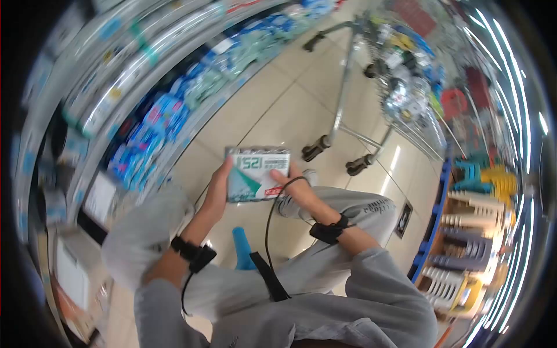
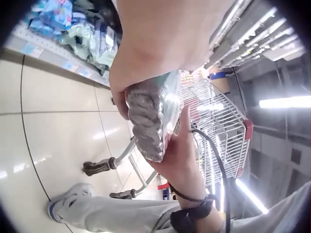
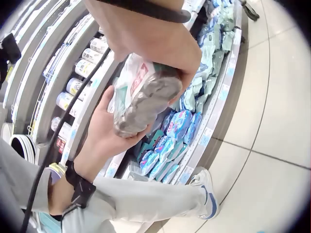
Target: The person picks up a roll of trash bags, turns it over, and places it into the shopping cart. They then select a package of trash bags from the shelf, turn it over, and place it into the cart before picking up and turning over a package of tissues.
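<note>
Both hands hold a white and green film-wrapped pack (image 1: 258,174) with large "125" lettering and a small red label, in front of the seated person. The left hand (image 1: 217,188) grips one side edge. From the opposite side the right hand (image 1: 297,188) grips it, with its thumb lying over the printed face. In the left wrist view the pack's silvery, lumpy side (image 2: 148,124) shows between the two hands. A similar grey bulging side (image 3: 150,104) faces the right wrist view. What is inside the wrapping is hidden.
Shelves with blue and green packets (image 1: 162,116) run along the left. A wheeled metal cart (image 1: 342,98) stands ahead, loaded with goods. Stacked plastic stools (image 1: 470,232) are at the right. A blue object (image 1: 242,249) lies between the person's legs, and a black cable (image 1: 268,226) hangs near the right hand.
</note>
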`<state>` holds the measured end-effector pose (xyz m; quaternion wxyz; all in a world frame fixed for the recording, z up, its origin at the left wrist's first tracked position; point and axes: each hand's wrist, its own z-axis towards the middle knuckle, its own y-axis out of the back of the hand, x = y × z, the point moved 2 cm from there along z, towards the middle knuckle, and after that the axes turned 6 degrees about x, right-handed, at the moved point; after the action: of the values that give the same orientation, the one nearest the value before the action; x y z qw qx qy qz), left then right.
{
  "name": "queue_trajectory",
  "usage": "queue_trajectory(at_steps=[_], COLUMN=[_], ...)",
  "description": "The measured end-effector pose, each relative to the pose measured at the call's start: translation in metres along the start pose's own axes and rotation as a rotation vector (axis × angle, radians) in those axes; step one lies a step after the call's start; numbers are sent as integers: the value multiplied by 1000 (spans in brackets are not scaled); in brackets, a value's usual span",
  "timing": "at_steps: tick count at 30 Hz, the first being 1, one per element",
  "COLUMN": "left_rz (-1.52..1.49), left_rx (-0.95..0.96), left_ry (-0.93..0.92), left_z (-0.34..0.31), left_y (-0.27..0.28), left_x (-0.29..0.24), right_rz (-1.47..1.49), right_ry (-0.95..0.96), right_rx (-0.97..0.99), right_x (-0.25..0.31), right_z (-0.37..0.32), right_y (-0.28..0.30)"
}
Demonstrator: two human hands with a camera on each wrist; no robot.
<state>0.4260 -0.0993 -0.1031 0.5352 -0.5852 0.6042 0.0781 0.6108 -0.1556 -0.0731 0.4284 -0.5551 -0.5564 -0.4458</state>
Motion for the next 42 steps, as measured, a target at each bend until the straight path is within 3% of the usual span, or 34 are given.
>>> queue_trajectory(at_steps=[1, 3, 4, 5, 6, 10, 13, 15, 20, 23, 25, 27, 29, 31, 35, 39, 42], left_rz=[18, 74, 322, 574, 954, 947, 1252, 1432, 1387, 1176, 956, 873, 787, 722, 934, 1021, 927], left_rx=[41, 132, 167, 183, 123, 153, 387, 513, 647, 655, 649, 653, 649, 594, 462, 414, 452], left_ry=[-15, -35, -106, -190, -426, -448, -568, -616, -744, -833, -699, -680, -655, -498, -674, -692, -687], left_z=[-9, -8, -8, -10, -11, 7, 18, 24, 68, 104, 130, 135, 143, 145, 163, 155, 147], left_y=[-3, -15, -21, -24, -26, -53, -134, -190, -321, -370, -395, -414, -423, -424, -416, -400, -379], left_x=[0, -12, -23, -35, -43, -81, -135, -166, -197, -166, -137, -116, -112, -115, -118, -131, -146], right_rz=[6, 384, 407, 461, 517, 752, 931, 919, 923, 904, 951, 973, 990, 1041, 1054, 1033, 1015], right_ry=[20, -218, -184, -290, -398, -373, -300, -372, -333, -352, -280, -258, -245, -213, -178, -216, -253], right_rx=[-70, -107, -142, -182, -218, -210, -220, -236, -255, -273, -320, -320, -317, -315, -271, -222, -175], right_x=[-1, -14, -14, -17, -20, -17, -7, -11, -21, -29, -23, -10, -5, 4, -1, -11, -17], right_z=[-3, 0, -2, 0, 1, -2, -14, -20, -28, -25, -25, -34, -36, -39, -36, -35, -32], right_y=[-2, 3, 9, 11, 12, 14, 27, 35, 50, 57, 58, 61, 65, 66, 69, 60, 50])
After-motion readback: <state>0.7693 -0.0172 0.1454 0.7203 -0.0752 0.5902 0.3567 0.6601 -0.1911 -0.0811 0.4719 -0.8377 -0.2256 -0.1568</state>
